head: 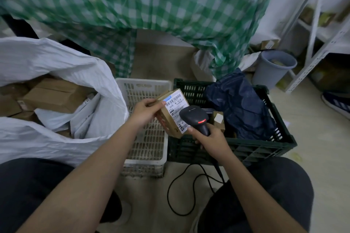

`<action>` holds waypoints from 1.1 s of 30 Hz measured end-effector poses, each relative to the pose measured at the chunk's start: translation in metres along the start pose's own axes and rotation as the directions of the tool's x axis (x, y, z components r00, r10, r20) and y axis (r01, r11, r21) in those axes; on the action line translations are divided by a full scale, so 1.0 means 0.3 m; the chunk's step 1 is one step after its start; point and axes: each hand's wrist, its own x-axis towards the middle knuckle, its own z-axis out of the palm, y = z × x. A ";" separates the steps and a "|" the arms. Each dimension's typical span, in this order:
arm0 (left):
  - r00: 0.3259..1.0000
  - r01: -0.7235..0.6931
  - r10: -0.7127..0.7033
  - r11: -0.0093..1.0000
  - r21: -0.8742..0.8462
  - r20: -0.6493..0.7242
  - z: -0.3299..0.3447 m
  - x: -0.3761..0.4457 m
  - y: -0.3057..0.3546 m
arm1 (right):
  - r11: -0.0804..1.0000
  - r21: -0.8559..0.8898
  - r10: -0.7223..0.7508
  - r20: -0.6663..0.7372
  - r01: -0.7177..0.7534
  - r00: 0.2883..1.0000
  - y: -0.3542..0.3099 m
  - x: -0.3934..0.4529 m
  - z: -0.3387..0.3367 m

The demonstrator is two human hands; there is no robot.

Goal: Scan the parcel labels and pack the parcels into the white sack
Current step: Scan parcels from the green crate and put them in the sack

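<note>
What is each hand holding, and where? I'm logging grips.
Left hand grips the parcel by its upper-left end; right hand grips the scanner by its handle.

Soft, dim, even indoor light casts only faint shadows. The green checked cloth is smeared by motion blur, while below it the parcel label stays fairly sharp. Right of the cloth, the white shelf rack bows with wide-angle distortion.

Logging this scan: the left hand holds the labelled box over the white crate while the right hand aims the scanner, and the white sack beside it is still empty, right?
Not quite. The head view shows the white sack already holds brown boxes. The rest stands: left hand holds the labelled box, right hand the scanner.
</note>
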 end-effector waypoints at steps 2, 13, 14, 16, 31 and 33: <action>1.000 -0.024 0.024 1.000 0.007 0.009 -0.003 -0.006 0.003 | 1.000 -0.003 -0.030 0.027 0.030 0.999 -0.002 -0.025 -0.006; 0.997 -0.062 0.063 0.997 -0.040 0.042 -0.021 -0.023 0.018 | 0.989 -0.090 -0.114 0.077 0.121 0.990 -0.037 -0.054 0.000; 0.997 -0.065 0.066 0.997 -0.037 0.040 -0.022 -0.022 0.020 | 0.988 -0.094 -0.114 0.079 0.121 0.990 -0.036 -0.052 -0.001; 0.997 -0.071 0.072 0.997 -0.031 0.035 -0.022 -0.021 0.021 | 0.988 -0.097 -0.113 0.080 0.121 0.990 -0.039 -0.052 -0.002; 0.980 -0.196 0.198 0.977 -0.088 0.014 -0.020 -0.093 0.110 | 0.961 0.000 -0.270 -0.186 0.275 0.945 -0.120 -0.075 -0.037; 0.969 -0.245 0.245 0.959 -0.144 -0.018 -0.045 -0.119 0.158 | 0.957 0.012 -0.279 -0.245 0.291 0.928 -0.158 -0.059 -0.033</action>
